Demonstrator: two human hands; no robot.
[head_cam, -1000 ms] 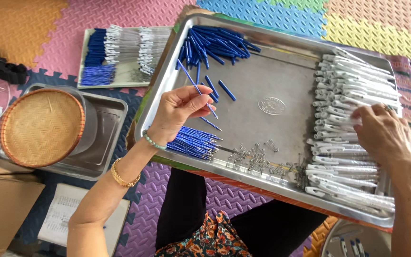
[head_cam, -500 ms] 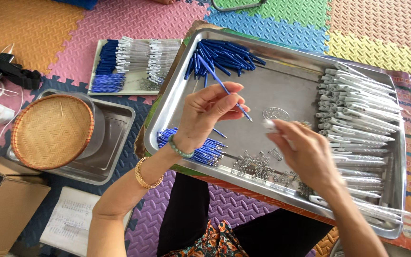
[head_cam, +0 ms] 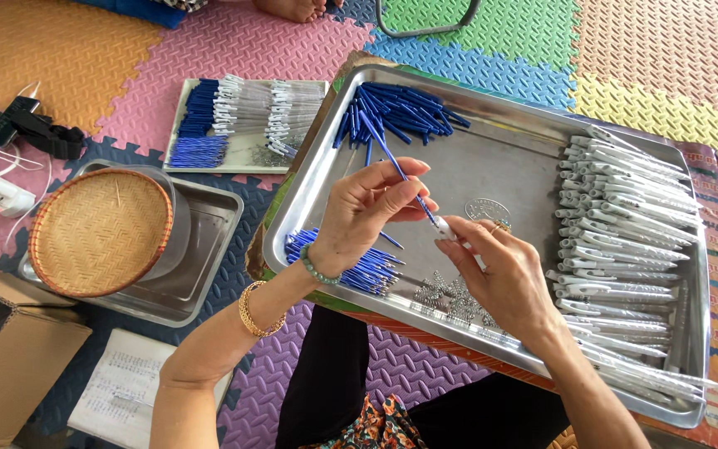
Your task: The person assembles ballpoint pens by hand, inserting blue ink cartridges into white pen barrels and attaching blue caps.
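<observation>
Where hands (head_cam: pixel 376 212) meet: springs (head_cam: pixel 450 297) beneath.

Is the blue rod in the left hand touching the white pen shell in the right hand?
Touching. In the head view, the blue rod held by the left hand meets the end of the white pen shell pinched by the right hand.

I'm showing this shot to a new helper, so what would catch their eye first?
Mid-frame, the left hand holds a thin blue refill against a white pen barrel in the right hand, above a steel tray. White barrels crowd its right side; a round woven basket sits far left.
</observation>
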